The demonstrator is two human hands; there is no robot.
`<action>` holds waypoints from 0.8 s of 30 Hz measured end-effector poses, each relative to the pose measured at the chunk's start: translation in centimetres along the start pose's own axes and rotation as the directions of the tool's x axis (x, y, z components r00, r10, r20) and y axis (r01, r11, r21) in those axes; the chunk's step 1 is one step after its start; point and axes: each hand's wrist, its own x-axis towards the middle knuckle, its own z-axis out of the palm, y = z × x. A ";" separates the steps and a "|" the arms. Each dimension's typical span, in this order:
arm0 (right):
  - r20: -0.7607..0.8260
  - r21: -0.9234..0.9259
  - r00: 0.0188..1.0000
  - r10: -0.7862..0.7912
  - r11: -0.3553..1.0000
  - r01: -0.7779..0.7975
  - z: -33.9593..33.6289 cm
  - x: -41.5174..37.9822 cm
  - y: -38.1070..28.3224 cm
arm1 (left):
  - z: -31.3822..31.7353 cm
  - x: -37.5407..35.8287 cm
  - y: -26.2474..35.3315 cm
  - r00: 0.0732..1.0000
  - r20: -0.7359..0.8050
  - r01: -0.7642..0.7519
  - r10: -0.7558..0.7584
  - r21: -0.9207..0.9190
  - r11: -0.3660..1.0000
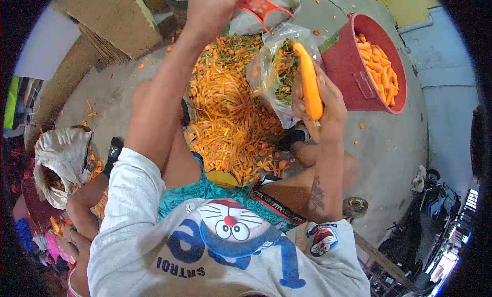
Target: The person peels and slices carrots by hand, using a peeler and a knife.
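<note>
In my left hand (212, 12), closed at the top of the view, is a red peeler (259, 6) with a perforated, forked head. My right hand (330, 99) grips an orange carrot (309, 79) that looks peeled, its narrow end pointing down toward my wrist. Behind the carrot is a clear plastic bag (269, 76) with green and orange scraps in it. A large heap of carrot peelings (220, 107) and cut ends covers the floor between my legs. Right of my right hand, a tilted red bucket (341, 64) holds many peeled carrots (379, 66).
At the lower left another person's hand (69, 243) is near some orange pieces, beside a whitish sack (61, 158). A broom (105, 46) leans by a tan block (115, 20). A dark container (177, 5) stands at the top. A motorbike (435, 199) is at the right.
</note>
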 end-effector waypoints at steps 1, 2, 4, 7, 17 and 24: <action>0.000 0.004 1.000 -0.011 1.000 0.011 -0.8 0.3 0.3 | 0.6 -0.3 -1.6 0.998 -0.031 0.045 -0.047 -0.064 0.997; -0.065 0.070 0.998 -0.007 0.997 0.012 -2.0 0.5 1.0 | 1.3 -0.6 -2.8 0.994 -0.055 0.090 -0.098 -0.130 0.987; -0.148 0.147 0.989 -0.008 0.989 0.030 -1.8 0.4 1.3 | 5.0 -5.2 -1.4 0.993 0.100 -0.051 0.065 -0.132 0.990; -0.543 -0.019 0.838 -0.056 0.998 0.054 0.2 -0.2 1.0 | 6.0 -6.2 -0.3 0.951 0.245 -0.159 0.187 -0.129 0.979; -0.322 0.019 0.945 -0.055 0.998 0.064 0.1 -0.6 1.0 | 6.5 -8.6 0.0 0.927 0.230 -0.254 0.297 -0.199 0.947; -0.069 0.064 0.992 -0.105 0.992 0.110 -1.8 -1.2 2.4 | 2.4 -3.7 -4.2 0.987 -0.099 -0.127 0.130 0.039 0.991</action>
